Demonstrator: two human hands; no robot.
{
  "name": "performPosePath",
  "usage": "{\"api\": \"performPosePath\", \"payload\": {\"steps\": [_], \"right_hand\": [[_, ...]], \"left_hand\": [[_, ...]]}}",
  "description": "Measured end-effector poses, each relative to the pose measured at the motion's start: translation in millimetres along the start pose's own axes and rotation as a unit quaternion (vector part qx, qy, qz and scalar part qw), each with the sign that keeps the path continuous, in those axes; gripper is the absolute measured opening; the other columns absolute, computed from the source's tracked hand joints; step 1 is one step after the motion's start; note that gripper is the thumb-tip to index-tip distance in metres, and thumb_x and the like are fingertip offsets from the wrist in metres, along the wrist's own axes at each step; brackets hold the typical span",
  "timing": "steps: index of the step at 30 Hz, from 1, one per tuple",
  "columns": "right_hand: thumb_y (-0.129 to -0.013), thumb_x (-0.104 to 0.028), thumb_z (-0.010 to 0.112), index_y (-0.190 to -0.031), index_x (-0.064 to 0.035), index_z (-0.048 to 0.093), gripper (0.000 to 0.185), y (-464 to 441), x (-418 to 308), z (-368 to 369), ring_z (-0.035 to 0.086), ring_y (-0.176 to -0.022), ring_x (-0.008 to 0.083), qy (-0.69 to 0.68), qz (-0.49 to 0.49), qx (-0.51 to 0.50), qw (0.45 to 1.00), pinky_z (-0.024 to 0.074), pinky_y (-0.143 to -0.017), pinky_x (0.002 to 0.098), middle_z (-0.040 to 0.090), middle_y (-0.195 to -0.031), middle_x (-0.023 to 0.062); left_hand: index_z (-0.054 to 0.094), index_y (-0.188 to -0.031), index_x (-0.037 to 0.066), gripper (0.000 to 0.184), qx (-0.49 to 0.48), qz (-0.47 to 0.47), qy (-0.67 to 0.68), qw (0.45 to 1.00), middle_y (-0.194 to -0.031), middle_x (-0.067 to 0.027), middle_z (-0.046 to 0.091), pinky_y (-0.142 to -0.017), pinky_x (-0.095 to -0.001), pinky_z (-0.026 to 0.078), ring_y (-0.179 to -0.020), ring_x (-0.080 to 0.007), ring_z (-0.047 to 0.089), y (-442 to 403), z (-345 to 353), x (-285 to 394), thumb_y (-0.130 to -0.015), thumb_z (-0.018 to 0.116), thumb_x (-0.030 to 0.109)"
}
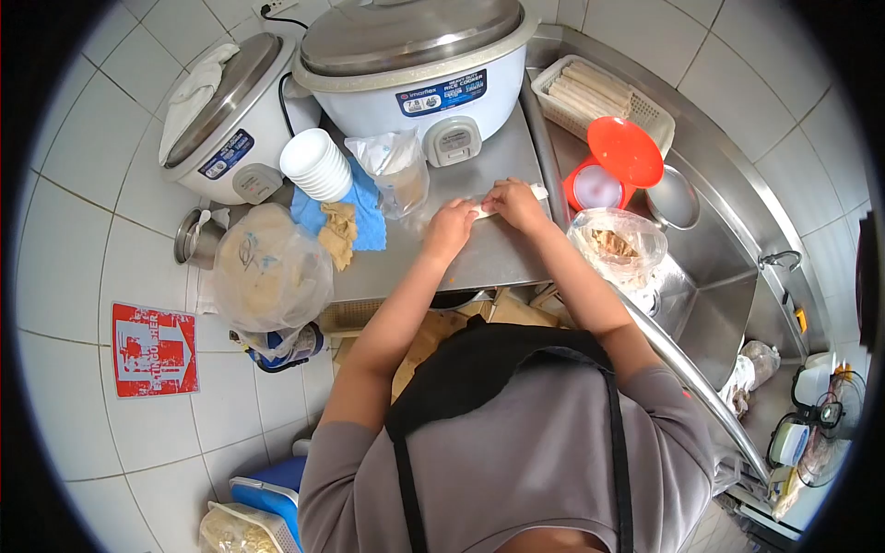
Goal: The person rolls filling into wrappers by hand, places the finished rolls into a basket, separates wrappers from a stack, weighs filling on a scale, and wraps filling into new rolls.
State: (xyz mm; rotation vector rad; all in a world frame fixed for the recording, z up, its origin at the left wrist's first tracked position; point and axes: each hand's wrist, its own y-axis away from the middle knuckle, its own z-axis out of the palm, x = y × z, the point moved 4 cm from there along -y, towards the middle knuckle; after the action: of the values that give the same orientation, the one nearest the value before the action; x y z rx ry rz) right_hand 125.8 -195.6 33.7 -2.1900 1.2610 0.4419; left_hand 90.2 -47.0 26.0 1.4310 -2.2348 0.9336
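A slim, pale roll (482, 211) lies crosswise on the steel counter (498, 253) in front of the large rice cooker. My left hand (450, 228) is closed over its left part, fingers bent down on it. My right hand (516, 203) presses its right part with curled fingers, and a pale end (539, 192) sticks out past that hand. Both hands are close together. Right of my right forearm, a clear plastic bag (618, 241) holds brown filling. Similar pale rolls (590, 89) lie in a white basket (659, 124) at the back right.
Two rice cookers (415, 92) stand at the back. White cups (316, 164) on a blue cloth (369, 207), a plastic-wrapped tub (396, 175) and a bag of round wrappers (272, 267) are left. A red container (595, 187), metal bowl (673, 198) and sink (710, 313) are right.
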Motion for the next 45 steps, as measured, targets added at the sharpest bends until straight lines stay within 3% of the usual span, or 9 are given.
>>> {"api": "performPosePath", "payload": {"steps": [6, 15, 19, 22, 31, 34, 37, 39, 45], "right_hand": [[-0.069, -0.023, 0.068, -0.077, -0.0150, 0.070, 0.012, -20.5, 18.1, 8.8, 0.052, -0.089, 0.0258, 0.037, 0.036, 0.008, 0.999, 0.0393, -0.079, 0.0402, 0.061, -0.081, 0.0025], [-0.065, -0.018, 0.072, -0.104, -0.0218, 0.066, 0.040, -13.9, 26.0, -6.0, 0.052, -0.100, 0.0262, 0.079, -0.022, -0.104, 0.991, 0.0384, -0.084, 0.0393, 0.061, -0.095, 0.0056], [-0.066, -0.012, 0.072, -0.111, -0.0169, 0.062, 0.046, -9.4, 29.8, -13.7, 0.056, -0.091, 0.0292, 0.071, -0.036, -0.163, 0.983, 0.0427, -0.080, 0.0370, 0.061, -0.094, 0.0110], [-0.066, -0.010, 0.072, -0.113, -0.0118, 0.060, 0.049, -6.3, 3.4, -41.0, 0.058, -0.091, 0.0312, -0.048, 0.090, -0.233, 0.967, 0.0439, -0.081, 0.0367, 0.061, -0.100, 0.0140], [-0.080, -0.015, 0.066, -0.112, 0.0025, 0.056, 0.038, 5.1, -60.8, -162.2, 0.056, -0.088, 0.0122, -0.360, 0.016, -0.009, 0.933, 0.0450, -0.077, 0.0285, 0.061, -0.102, 0.0079], [-0.078, -0.014, 0.067, -0.110, -0.0001, 0.058, 0.036, 13.8, -87.8, -170.3, 0.059, -0.083, 0.0130, -0.294, -0.018, 0.038, 0.955, 0.0470, -0.076, 0.0281, 0.063, -0.096, 0.0077], [-0.076, -0.014, 0.069, -0.107, -0.0034, 0.061, 0.034, 24.8, -108.3, -180.5, 0.061, -0.082, 0.0164, -0.300, -0.068, 0.172, 0.936, 0.0479, -0.076, 0.0301, 0.064, -0.096, 0.0092], [-0.076, -0.013, 0.069, -0.106, -0.0044, 0.062, 0.033, 30.8, -110.8, -184.9, 0.061, -0.083, 0.0188, -0.244, -0.115, 0.258, 0.928, 0.0476, -0.076, 0.0309, 0.064, -0.097, 0.0099], [-0.074, -0.012, 0.066, -0.096, -0.0044, 0.065, 0.024, 34.2, -135.2, -191.7, 0.056, -0.083, 0.0256, -0.073, -0.231, 0.245, 0.939, 0.0444, -0.074, 0.0335, 0.063, -0.092, 0.0106]], "left_hand": [[0.062, -0.102, 0.001, 0.026, 0.087, 0.092, -0.016, 0.992, -0.094, -0.0142, 0.061, -0.078, -0.0362, 0.046, -0.089, -0.0316, 0.057, 1.7, -5.1, 7.0, -0.077, 0.063, 0.010], [0.062, -0.105, 0.003, 0.030, -0.103, -0.016, 0.043, 0.994, -0.094, -0.0140, 0.060, -0.076, -0.0373, 0.046, -0.087, -0.0315, 0.057, -32.3, -3.4, -30.4, -0.077, 0.063, 0.015], [0.060, -0.109, 0.005, 0.037, -0.070, 0.076, -0.056, 0.993, -0.098, -0.0123, 0.059, -0.081, -0.0394, 0.044, -0.095, -0.0308, 0.054, -20.5, -5.7, -4.2, -0.076, 0.065, 0.019], [0.056, -0.110, 0.006, 0.042, -0.044, 0.113, -0.065, 0.990, -0.097, -0.0124, 0.060, -0.079, -0.0410, 0.045, -0.093, -0.0313, 0.055, -22.5, 7.0, 13.6, -0.073, 0.067, 0.021], [0.053, -0.103, 0.004, 0.038, 0.080, 0.043, 0.150, 0.984, -0.075, -0.0152, 0.064, -0.055, -0.0396, 0.048, -0.070, -0.0335, 0.063, -51.3, -24.8, 90.4, -0.076, 0.069, 0.026], [0.055, -0.095, 0.002, 0.022, 0.102, 0.017, 0.323, 0.941, -0.073, -0.0075, 0.063, -0.055, -0.0256, 0.047, -0.064, -0.0141, 0.061, -57.1, -33.2, 114.2, -0.081, 0.066, 0.016], [0.057, -0.089, 0.002, 0.012, 0.151, 0.005, 0.501, 0.852, -0.076, -0.0023, 0.061, -0.054, -0.0223, 0.045, -0.064, -0.0074, 0.056, -56.7, -47.6, 141.9, -0.084, 0.062, 0.011], [0.056, -0.088, 0.001, 0.009, 0.129, 0.016, 0.511, 0.849, -0.078, -0.0031, 0.060, -0.052, -0.0220, 0.044, -0.063, -0.0078, 0.055, -60.0, -47.4, 140.1, -0.084, 0.060, 0.009], [0.054, -0.091, -0.001, 0.015, 0.170, 0.066, 0.402, 0.897, -0.074, -0.0039, 0.059, -0.054, -0.0239, 0.045, -0.061, -0.0101, 0.055, -54.4, -77.9, 166.3, -0.078, 0.062, 0.003]]}}
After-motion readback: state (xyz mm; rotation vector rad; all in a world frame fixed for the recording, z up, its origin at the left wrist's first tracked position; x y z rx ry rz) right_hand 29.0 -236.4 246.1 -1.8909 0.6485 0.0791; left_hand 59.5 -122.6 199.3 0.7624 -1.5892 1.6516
